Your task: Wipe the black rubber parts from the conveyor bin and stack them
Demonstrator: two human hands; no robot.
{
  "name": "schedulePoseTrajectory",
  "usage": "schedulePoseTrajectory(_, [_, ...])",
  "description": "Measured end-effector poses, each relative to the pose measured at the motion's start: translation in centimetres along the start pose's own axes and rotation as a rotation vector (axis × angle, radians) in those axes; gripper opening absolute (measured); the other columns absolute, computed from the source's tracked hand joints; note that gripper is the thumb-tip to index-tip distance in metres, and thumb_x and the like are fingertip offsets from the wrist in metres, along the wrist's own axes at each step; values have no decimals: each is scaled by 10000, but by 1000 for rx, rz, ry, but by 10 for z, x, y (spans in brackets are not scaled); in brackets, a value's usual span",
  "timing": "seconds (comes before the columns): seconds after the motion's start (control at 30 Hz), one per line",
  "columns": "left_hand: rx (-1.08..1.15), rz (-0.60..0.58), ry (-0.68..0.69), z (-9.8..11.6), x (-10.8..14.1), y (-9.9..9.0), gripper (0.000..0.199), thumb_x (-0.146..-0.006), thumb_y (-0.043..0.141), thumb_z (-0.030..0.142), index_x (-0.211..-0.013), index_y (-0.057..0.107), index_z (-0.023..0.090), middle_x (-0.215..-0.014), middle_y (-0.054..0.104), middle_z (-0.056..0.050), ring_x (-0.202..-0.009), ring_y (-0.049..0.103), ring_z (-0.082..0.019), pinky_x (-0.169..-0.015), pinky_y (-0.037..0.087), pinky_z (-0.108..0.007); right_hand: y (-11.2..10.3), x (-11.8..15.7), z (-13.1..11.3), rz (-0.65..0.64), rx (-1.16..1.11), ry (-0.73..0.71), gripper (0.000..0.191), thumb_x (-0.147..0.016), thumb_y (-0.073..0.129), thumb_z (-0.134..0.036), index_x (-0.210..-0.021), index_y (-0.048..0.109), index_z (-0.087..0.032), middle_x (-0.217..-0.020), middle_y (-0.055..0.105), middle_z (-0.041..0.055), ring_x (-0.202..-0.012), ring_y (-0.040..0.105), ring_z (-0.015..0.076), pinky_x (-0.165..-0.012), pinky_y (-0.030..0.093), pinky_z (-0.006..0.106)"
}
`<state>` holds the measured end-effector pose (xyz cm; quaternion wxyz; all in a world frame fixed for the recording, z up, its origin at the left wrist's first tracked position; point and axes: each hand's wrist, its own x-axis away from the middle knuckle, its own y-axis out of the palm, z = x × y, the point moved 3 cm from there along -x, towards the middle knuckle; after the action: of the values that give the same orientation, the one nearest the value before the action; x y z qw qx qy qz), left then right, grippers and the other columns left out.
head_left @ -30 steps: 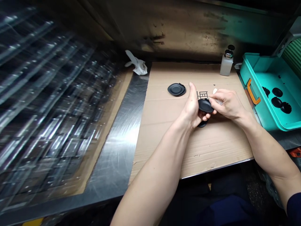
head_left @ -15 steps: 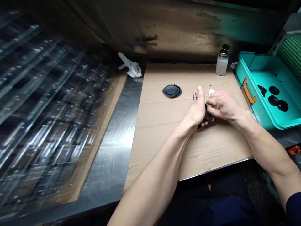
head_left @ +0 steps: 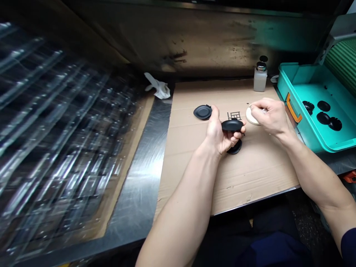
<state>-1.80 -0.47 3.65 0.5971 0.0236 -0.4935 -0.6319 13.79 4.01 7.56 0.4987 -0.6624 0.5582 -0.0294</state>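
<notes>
In my left hand [head_left: 216, 134], fingers wrapped round its edge, is a black oval plastic piece [head_left: 232, 125] held above the cardboard. Another black piece [head_left: 235, 147] lies just below that hand, partly covered by it. A further black oval lid-like piece [head_left: 202, 112] rests on the cardboard beside my left thumb. My right hand [head_left: 272, 116] is closed in a pinch over a white round pad [head_left: 251, 116]. Something small and pale shows between its fingers, too hidden to name.
A cardboard sheet [head_left: 189, 163] covers the metal table. At its back stands a pump bottle [head_left: 260, 79]; a crumpled white glove-like item [head_left: 159, 87] lies back left. A teal bin [head_left: 314, 126] with several black pieces is at right. Blurred clear trays [head_left: 55, 148] fill the left.
My hands have parted: the left has moved left and turned with the black piece. My right hand has come away from that piece to the white pad, which shows more.
</notes>
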Motion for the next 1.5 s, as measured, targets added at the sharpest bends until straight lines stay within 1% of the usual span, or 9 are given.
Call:
schedulePoseTrajectory(0.1, [143,-22,-81,6,4,-3,935,-877,106,862,-985,630,96,-603,622,-117,-354,461,-112,-264,315,-192,-1,-2,13,94,15,75,263,-899,527,-284,-827,761,-187,-843,727,53,-842,649,216,-780,476,322])
schedulePoseTrajectory(0.47, [202,-45,-74,8,4,-6,886,-901,205,841,-1075,623,80,-640,634,-125,-388,489,-119,-283,352,-193,6,-3,29,101,93,107,252,-875,549,-287,-823,773,-181,-872,751,63,-852,675,232,-814,493,340])
schedulePoseTrajectory(0.67, [-64,15,268,16,9,-11,299,-954,524,274,-1183,631,116,-810,704,-101,-641,685,-163,-564,586,-240,4,0,77,123,239,246,286,-862,539,-286,-858,798,-164,-886,775,89,-884,700,259,-830,494,333])
schedulePoseTrajectory(0.8, [-385,213,537,43,26,-40,337,-837,638,115,-1170,649,163,-890,686,-50,-671,678,-124,-591,558,-215,4,4,104,150,226,396,316,-851,547,-297,-888,818,-139,-882,788,103,-851,716,260,-782,487,312])
schedulePoseTrajectory(0.93, [-729,492,702,88,37,-81,489,-753,765,68,-1191,574,172,-850,682,-25,-589,652,-113,-521,489,-194,11,6,107,114,193,403,316,-853,556,-299,-923,827,-155,-909,795,107,-854,716,245,-751,463,295])
schedulePoseTrajectory(1.07, [-902,485,670,114,21,-100,436,-711,834,103,-1028,544,183,-717,671,3,-531,634,-133,-473,431,-192,15,8,105,67,180,425,298,-868,564,-306,-907,823,-165,-903,792,116,-839,707,232,-726,440,288])
schedulePoseTrajectory(1.23, [-1164,502,607,115,-10,-101,304,-727,830,243,-948,644,149,-691,660,-9,-474,553,-118,-468,403,-226,17,11,105,40,175,444,276,-883,570,-305,-905,813,-175,-906,789,118,-816,690,221,-700,425,281])
schedulePoseTrajectory(1.37, [-1582,717,622,119,-19,-96,447,-790,755,465,-1095,688,145,-1012,742,-154,-930,721,-308,-759,549,-347,21,12,104,13,183,455,272,-891,558,-302,-899,802,-182,-933,788,113,-836,689,212,-695,410,274])
schedulePoseTrajectory(1.5, [-1921,832,546,115,-28,-92,838,-831,581,720,-1415,564,118,-1444,562,-271,-1330,555,-447,-1042,471,-521,24,13,103,-17,203,490,283,-900,542,-307,-917,797,-186,-968,787,106,-868,692,205,-704,400,268])
